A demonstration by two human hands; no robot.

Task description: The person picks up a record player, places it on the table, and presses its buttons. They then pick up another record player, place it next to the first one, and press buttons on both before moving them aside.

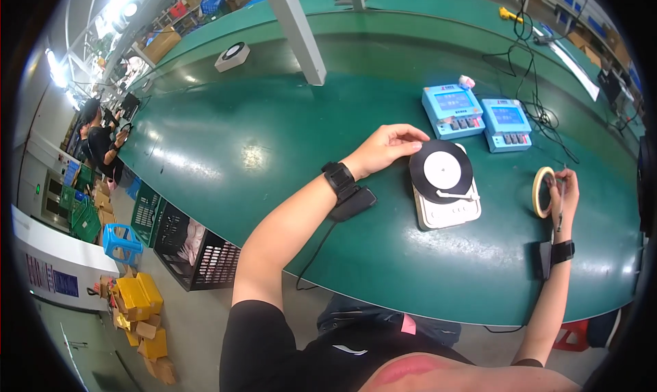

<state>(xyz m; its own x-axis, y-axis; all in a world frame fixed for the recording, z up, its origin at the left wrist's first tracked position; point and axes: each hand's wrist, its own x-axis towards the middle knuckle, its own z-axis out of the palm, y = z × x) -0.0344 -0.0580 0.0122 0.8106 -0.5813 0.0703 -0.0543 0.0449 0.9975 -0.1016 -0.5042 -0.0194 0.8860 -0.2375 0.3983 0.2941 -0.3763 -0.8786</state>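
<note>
The turntable [448, 217], a small white one, lies on the green table [383, 262] in front of the person, between the two hands. Its black disc [443, 171] has a white label, and the tone arm [457, 195] reaches over the disc's near edge. The left hand [383, 151] is at the disc's upper left rim, thumb and forefinger extended; whether they grip it cannot be told. The right hand [566, 192], to the right of the turntable, pinches a thin tool [561, 205]. Its fingers also meet the tape roll [536, 195], which is tilted up on edge; whether they hold the roll is unclear. Beyond the turntable, two blue devices [452, 104] stand side by side, cables [540, 118] trailing nearby.
</note>
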